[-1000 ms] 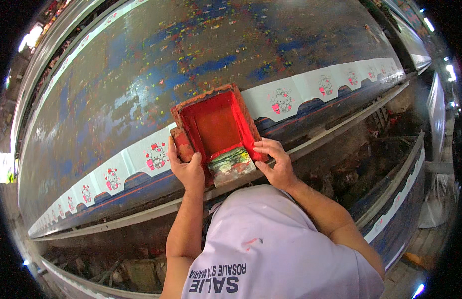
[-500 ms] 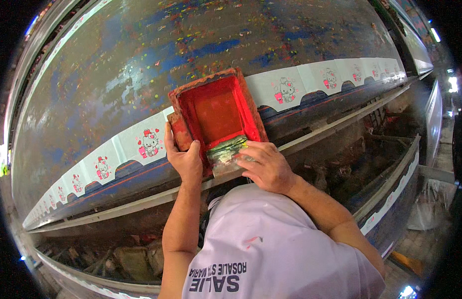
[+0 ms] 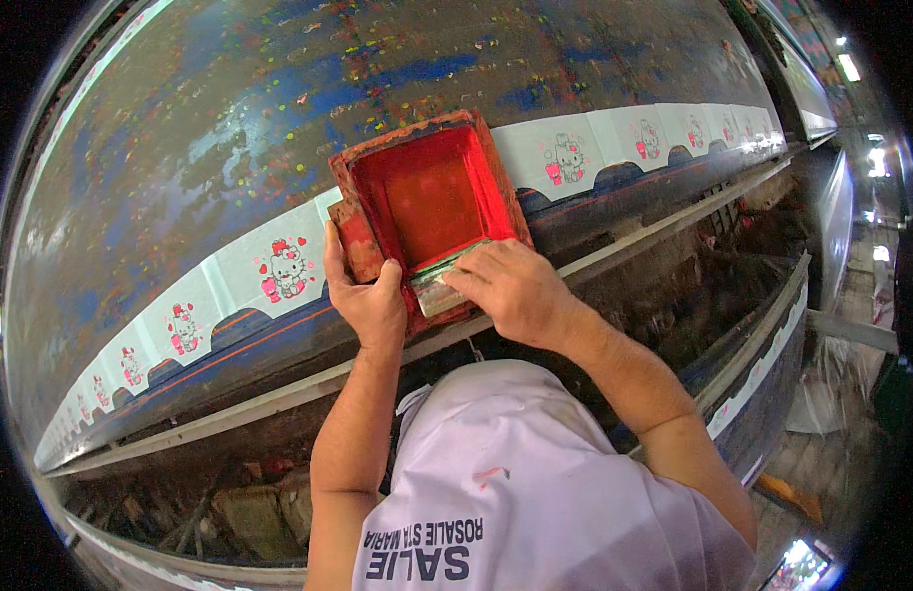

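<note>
A wooden screen-printing frame (image 3: pixel 501 182), thickly coated with red ink, rests over the white printed strip on the long table. Its recessed screen (image 3: pixel 427 202) is deep red. My left hand (image 3: pixel 371 303) grips the frame's near left corner, with the thumb on top and the fingers along the block at its side. In my right hand (image 3: pixel 523 294) is a squeegee (image 3: pixel 442 294), a flat, stained pale blade with greenish smears, held across the near end of the frame. My fingers partly cover the squeegee, and its lower edge is hidden.
The white strip (image 3: pixel 220 281) with repeated pink and red cartoon cat prints runs along the near edge of the paint-spotted table (image 3: pixel 250 148). A ledge (image 3: pixel 250 399) borders it. Below are dark troughs with debris (image 3: pixel 250 522). Another table with a white strip stands at right.
My right hand has moved up and slightly left with the squeegee, which has tilted so that less of its greenish face shows. My left hand keeps its grip on the frame.
</note>
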### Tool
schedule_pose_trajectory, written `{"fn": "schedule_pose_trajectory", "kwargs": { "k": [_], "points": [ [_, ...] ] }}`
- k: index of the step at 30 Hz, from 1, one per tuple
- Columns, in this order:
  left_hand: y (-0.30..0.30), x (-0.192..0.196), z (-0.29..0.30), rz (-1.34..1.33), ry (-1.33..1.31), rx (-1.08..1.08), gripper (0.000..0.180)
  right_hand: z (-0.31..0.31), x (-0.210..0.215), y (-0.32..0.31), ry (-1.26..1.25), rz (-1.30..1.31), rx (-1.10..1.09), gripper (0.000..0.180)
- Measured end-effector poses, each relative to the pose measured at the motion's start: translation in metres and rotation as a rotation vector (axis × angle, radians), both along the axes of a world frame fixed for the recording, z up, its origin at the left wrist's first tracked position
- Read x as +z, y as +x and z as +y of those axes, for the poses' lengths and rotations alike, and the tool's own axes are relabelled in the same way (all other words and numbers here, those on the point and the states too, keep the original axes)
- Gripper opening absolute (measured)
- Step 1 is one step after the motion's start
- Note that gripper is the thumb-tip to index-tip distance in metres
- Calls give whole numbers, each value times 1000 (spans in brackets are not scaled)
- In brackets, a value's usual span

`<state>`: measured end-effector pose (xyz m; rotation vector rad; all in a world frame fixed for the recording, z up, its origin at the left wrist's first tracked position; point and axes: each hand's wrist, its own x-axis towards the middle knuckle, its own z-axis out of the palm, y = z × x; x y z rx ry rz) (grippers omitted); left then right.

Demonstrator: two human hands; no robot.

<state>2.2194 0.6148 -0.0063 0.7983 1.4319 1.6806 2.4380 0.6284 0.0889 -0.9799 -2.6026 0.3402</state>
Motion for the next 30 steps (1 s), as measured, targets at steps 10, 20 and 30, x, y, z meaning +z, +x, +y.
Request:
{"fn": "schedule_pose_trajectory", "kwargs": {
  "k": [10, 20, 30],
  "points": [
    [-3, 0, -1, 25, -46, -7, 97, -21, 3, 9, -115, 48, -48, 35],
    [-2, 3, -5, -3, -11, -10, 88, -2, -20, 3, 62, 66, -55, 35],
    [-13, 8, -6, -72, -101, -23, 79, 115, -13, -20, 24, 144, -55, 37]
  ]
}}
